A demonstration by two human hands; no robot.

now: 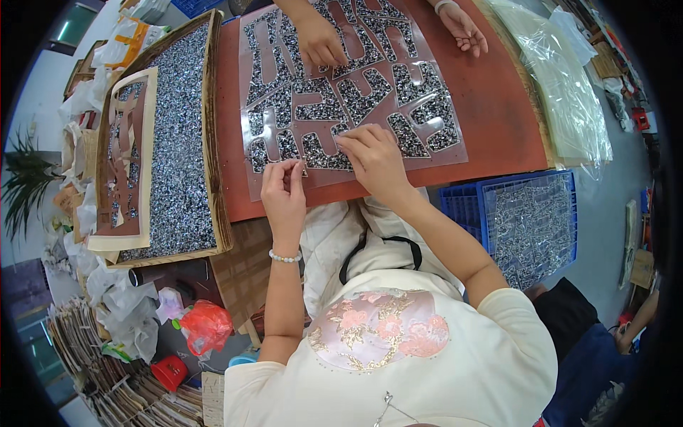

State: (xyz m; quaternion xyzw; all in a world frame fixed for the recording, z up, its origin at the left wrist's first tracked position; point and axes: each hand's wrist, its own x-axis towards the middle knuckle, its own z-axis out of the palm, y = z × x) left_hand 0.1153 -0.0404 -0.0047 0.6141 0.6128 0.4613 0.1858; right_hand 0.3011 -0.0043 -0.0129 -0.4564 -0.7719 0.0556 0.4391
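Observation:
A clear plastic sheet [455,151] lies on the red-brown tabletop, carrying dark, glittering panels made of many tiny sparkling pieces. At the sheet's near left edge, my left hand [284,196] is pinched, thumb against fingertips; whatever lies between them is too small to make out. My right hand [375,158] rests over a near-middle glitter panel [324,151], its thumb and fingers also drawn together. Its fingertips touch the panel or hover just above it, and I cannot see what they hold. Both forearms come from below, and a bead bracelet circles my left wrist.
Across the table, a co-worker's hand [320,41] touches the sheet; their other hand [462,30] lies open beside it. A wooden tray [211,142] of glitter pieces stands left, holding a framed stencil [148,164]. Plastic sheets [558,85] lie right, above a blue crate [459,206].

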